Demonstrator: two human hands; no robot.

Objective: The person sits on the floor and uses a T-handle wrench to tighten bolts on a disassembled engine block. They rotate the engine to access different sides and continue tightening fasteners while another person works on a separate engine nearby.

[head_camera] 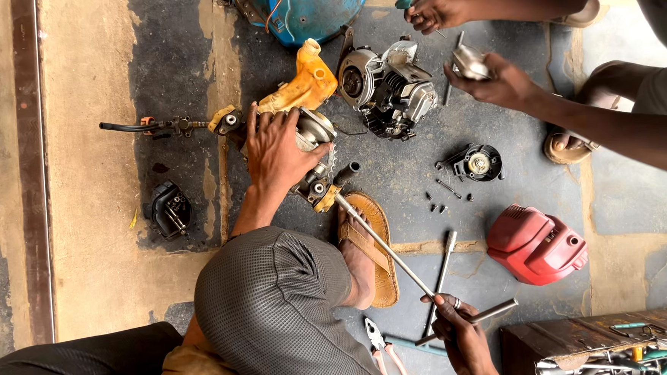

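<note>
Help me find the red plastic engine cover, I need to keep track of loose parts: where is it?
In the head view, the red cover lies on the floor at right, below the small black round part and above the wooden toolbox.
</note>
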